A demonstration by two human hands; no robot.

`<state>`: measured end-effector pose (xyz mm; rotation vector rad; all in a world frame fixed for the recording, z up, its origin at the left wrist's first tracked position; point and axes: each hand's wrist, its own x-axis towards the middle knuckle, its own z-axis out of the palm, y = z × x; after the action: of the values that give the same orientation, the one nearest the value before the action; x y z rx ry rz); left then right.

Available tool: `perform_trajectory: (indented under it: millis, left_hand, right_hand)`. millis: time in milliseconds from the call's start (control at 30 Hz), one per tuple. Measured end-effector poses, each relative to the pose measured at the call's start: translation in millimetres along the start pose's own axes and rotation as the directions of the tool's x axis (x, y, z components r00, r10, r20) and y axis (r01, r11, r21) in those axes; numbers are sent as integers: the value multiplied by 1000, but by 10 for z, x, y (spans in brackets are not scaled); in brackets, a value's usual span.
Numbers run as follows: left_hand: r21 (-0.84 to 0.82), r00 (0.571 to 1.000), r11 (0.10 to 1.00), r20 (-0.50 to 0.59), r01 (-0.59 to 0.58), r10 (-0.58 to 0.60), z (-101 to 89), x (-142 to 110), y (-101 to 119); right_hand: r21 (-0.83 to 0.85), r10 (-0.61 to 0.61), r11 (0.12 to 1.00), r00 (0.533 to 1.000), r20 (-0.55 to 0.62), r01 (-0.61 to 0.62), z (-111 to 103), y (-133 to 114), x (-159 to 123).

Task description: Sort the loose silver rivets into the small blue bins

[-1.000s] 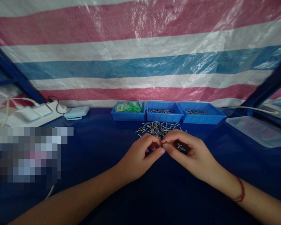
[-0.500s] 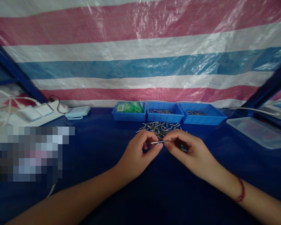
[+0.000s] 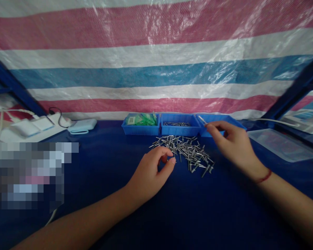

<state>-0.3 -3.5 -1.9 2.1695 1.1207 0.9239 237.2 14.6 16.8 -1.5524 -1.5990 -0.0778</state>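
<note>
My right hand [image 3: 231, 140] pinches a blind rivet [image 3: 202, 119] between thumb and fingertips, held over the right-hand blue bin [image 3: 225, 119]. Part of that bin is hidden behind the hand. A loose heap of metal blind rivets [image 3: 189, 149] lies on the dark blue table [image 3: 151, 215]. At the heap's near left edge rests my left hand [image 3: 152, 168], its fingers curled and the thumb slightly apart from the index finger. Nothing plainly sits between them, though thin metal bits show just behind the fingertips.
The middle blue bin [image 3: 179, 130] holds more rivets, and the left blue bin [image 3: 141, 130] holds green plastic packets [image 3: 144, 119]. A power strip [image 3: 39, 126] with cables and a light blue case [image 3: 82, 125] are at the left. A clear plastic lid [image 3: 281, 146] lies at the right.
My right hand has moved from beside my left hand up and right to the right-hand bin, carrying the rivet. My left hand has let go of it and stayed nearly in place.
</note>
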Motion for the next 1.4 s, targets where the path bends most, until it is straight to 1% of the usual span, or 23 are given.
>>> perform_trajectory:
  millis: [67, 100, 200, 267, 333, 467, 600, 700, 800, 900, 933, 1000, 1067, 1133, 1200, 1400]
  left_hand:
    - [58, 1000, 998, 8, -3, 2, -9, -3, 0]
    - [89, 1000, 996, 13, -7, 6, -14, -3, -4]
    - [180, 999, 983, 33, -27, 22, -35, 7, -34]
    - [236, 999, 971, 42, -39, 30, -50, 19, -63]
    - [294, 998, 955, 51, -45, 31, -68, 33, -88]
    - [396, 995, 916, 94, -64, 29, -104, 52, -117]
    - [444, 987, 891, 157, -97, 29, -110, 59, -141]
    - [461, 983, 881, 185, -106, 22, -84, 60, -161]
    - [432, 989, 898, 147, -82, 20, -54, 60, -153]
    - [312, 998, 950, 68, -17, -5, -41, 55, -98]
    - [265, 999, 964, 49, 4, -17, -42, 52, -71]
    - [188, 999, 982, 31, 32, -39, -48, 44, -19]
    - [140, 998, 989, 32, 49, -54, -53, 37, 18]
    - [107, 998, 993, 40, 49, -54, -50, 34, 32]
    - [77, 998, 996, 49, 39, -43, -39, 35, 28]
    - [5, 997, 1000, 74, -6, 6, -17, 28, 13]
  right_hand:
    - [-177, 42, 983, 998, -55, -51, -54, 175, 117]
    - [-217, 56, 974, 997, -56, -67, -74, 246, 159]
    - [-286, 79, 955, 997, 2, -75, -94, 372, 208]
    - [-310, 70, 949, 997, 39, -55, -77, 375, 192]
    - [-292, 38, 956, 998, 53, -21, -51, 320, 150]
    - [-178, -52, 981, 991, 123, 73, 8, 107, 18]
    - [-74, -179, 978, 965, 193, 196, 62, -109, -143]
    - [7, -253, 966, 938, 235, 259, 94, -231, -250]
    - [92, -300, 954, 913, 276, 285, 116, -316, -320]
    - [159, -315, 947, 901, 298, 278, 127, -380, -359]
    - [190, -306, 947, 902, 304, 257, 128, -402, -370]
    - [278, -259, 945, 908, 328, 169, 129, -447, -393]
    - [378, -202, 924, 913, 355, 58, 130, -490, -417]
    - [439, -169, 898, 913, 372, -13, 132, -518, -438]
    - [464, -160, 885, 917, 366, -30, 137, -528, -452]
    - [481, -160, 876, 926, 341, -26, 144, -523, -467]
